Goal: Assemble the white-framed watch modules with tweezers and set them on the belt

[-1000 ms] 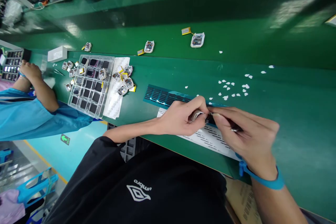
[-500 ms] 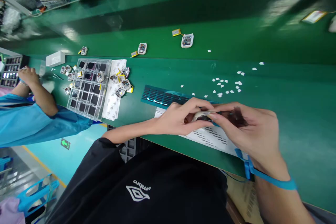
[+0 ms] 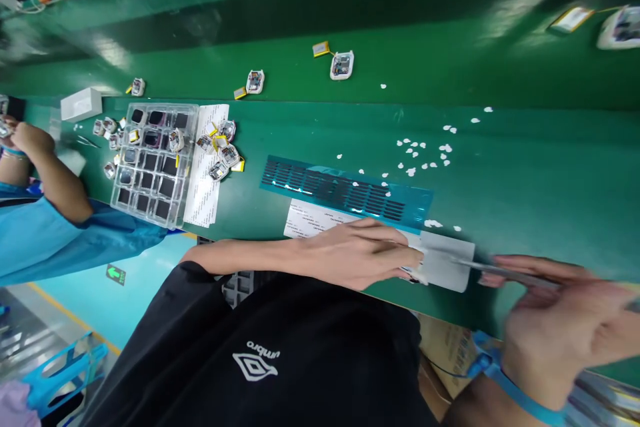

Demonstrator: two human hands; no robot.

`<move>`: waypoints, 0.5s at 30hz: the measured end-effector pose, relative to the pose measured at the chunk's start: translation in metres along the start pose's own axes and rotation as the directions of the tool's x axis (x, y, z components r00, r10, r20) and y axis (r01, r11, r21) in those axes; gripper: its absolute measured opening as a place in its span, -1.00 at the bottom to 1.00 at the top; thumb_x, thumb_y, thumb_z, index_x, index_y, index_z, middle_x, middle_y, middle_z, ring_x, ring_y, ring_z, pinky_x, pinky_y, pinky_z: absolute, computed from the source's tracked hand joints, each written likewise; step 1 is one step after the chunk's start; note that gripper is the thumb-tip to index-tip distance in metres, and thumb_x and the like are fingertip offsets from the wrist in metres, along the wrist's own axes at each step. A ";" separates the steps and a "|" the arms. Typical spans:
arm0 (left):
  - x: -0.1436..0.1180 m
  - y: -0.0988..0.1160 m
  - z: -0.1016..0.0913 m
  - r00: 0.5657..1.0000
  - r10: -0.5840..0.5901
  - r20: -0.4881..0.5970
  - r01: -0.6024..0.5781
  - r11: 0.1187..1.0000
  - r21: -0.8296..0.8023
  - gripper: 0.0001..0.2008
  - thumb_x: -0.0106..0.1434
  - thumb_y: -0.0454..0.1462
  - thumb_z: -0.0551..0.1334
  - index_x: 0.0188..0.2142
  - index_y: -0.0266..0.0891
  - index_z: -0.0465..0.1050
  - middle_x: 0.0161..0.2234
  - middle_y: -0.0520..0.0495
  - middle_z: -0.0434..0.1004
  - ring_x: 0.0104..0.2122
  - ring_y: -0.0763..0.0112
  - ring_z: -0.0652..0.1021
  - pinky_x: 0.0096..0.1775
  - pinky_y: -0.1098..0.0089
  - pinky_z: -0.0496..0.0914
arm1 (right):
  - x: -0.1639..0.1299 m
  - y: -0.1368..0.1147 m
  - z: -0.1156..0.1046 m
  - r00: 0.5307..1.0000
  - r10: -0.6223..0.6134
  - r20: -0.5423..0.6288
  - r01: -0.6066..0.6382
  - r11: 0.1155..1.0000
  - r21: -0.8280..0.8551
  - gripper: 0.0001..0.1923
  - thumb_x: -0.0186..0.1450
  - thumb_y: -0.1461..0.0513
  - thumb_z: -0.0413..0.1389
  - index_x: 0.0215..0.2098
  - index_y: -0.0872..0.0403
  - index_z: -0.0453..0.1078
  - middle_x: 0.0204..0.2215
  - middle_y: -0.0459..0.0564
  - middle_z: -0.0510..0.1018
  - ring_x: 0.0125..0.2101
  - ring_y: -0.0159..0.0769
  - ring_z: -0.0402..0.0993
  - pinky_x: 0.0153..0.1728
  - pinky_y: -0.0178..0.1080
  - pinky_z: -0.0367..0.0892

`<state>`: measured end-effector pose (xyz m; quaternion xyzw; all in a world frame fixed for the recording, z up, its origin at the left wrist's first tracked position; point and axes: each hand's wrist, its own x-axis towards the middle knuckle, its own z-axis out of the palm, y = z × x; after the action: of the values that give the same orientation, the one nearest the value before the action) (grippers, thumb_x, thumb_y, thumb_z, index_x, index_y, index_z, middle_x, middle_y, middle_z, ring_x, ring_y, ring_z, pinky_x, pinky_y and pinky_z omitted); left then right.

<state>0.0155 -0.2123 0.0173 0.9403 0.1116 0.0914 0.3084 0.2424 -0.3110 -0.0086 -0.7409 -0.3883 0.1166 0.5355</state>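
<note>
Two hands work at the near edge of a green desk (image 3: 525, 167), whose far side runs out of frame. A clear tray (image 3: 153, 163) of dark square parts lies at the left, with small white modules (image 3: 223, 147) heaped just beside it. A teal sheet (image 3: 345, 190) with rows of dark strips lies between the tray and the hands. Touching its near edge is a white sheet (image 3: 443, 260), partly covered by the left hand (image 3: 357, 253).

The left hand lies flat, fingers stretched out and pressing the sheet down; a small pale thing shows under its fingertips (image 3: 417, 260), too blurred to name. The right hand (image 3: 560, 327), heavily blurred and cut by the frame's right edge, has its grip closed on thin tweezers (image 3: 500, 272), whose tip points at the sheet's right edge. Whether the tip touches the sheet cannot be told.

White scraps (image 3: 425, 157) are scattered beyond the teal sheet. A co-worker's arm (image 3: 50, 180) in a blue sleeve rests at the far left, the hand half cut off.
</note>
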 end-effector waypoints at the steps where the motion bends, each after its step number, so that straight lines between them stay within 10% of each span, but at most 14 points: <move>1: 0.000 0.000 0.003 1.000 -0.004 0.007 0.003 0.999 0.039 -0.70 0.61 -0.28 0.05 0.08 -0.26 0.54 0.12 -0.22 0.65 0.19 0.30 0.58 0.11 0.30 0.45 | -0.006 0.000 -0.004 0.997 0.044 0.056 -0.043 0.999 -0.008 -0.49 0.45 -0.08 0.07 -0.59 -0.18 0.58 -0.61 0.03 0.57 -0.67 -0.08 0.43 -0.63 0.06 0.33; 15: 0.002 -0.008 0.013 0.998 -0.016 0.060 0.006 0.987 0.162 -0.71 0.48 -0.47 0.07 0.02 -0.29 0.52 0.03 -0.22 0.66 0.14 0.27 0.55 -0.02 0.31 0.39 | -0.017 0.013 -0.015 0.971 0.110 0.211 -0.110 0.994 -0.013 -0.70 0.38 0.01 0.23 -0.45 -0.12 0.67 -0.51 0.02 0.65 -0.56 -0.01 0.58 -0.54 0.05 0.51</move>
<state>0.0192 -0.2128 0.0023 0.9639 0.1144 0.0515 0.2351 0.2458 -0.3352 -0.0187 -0.7449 -0.4014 0.2238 0.4836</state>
